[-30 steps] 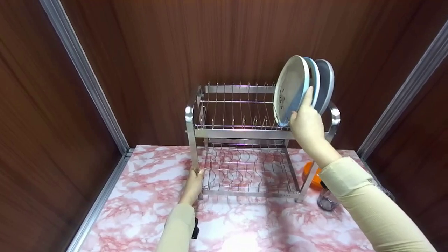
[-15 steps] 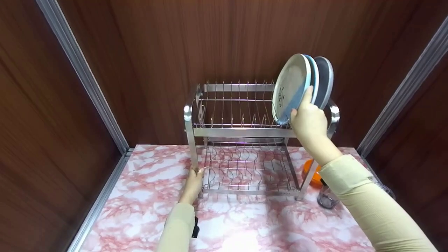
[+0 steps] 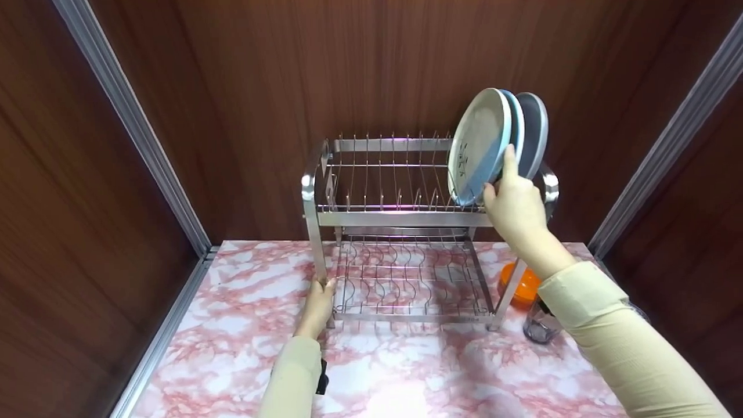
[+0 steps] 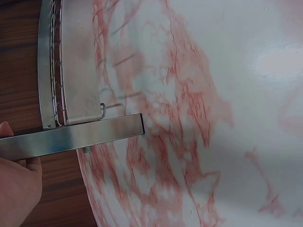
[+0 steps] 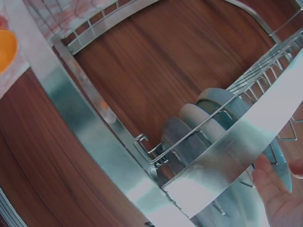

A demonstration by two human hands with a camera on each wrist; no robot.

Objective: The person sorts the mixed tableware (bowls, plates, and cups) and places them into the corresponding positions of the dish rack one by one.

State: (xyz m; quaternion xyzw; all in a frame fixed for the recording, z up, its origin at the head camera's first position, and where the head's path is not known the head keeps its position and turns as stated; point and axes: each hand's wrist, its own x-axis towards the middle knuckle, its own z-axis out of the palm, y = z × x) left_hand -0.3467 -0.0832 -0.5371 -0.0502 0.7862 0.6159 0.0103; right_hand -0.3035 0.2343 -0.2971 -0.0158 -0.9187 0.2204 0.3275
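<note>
In the head view, upper right, the right hand (image 3: pixel 516 203) pinches the pale-and-blue plate (image 3: pixel 479 139) by its near rim, probably keeping it upright in the top tier of the dish rack (image 3: pixel 400 219); a blue plate (image 3: pixel 519 125) and grey plate (image 3: pixel 539 130) stand just right. Lower centre, the left hand (image 3: pixel 318 305) grips a leg (image 3: pixel 316 244), likely steadying the rack on the counter (image 3: pixel 255 296). At right, the other leg (image 3: pixel 511 293) and the sleeve (image 3: pixel 586 293) partly hide an orange bowl (image 3: pixel 526 287) and clear glass (image 3: pixel 541 330). Left wrist view: fingers wrap the metal at the left edge. Right wrist view, lower right: the rim sits between thumb and finger, the front rail (image 5: pixel 241 145) crossing before the plates.
</note>
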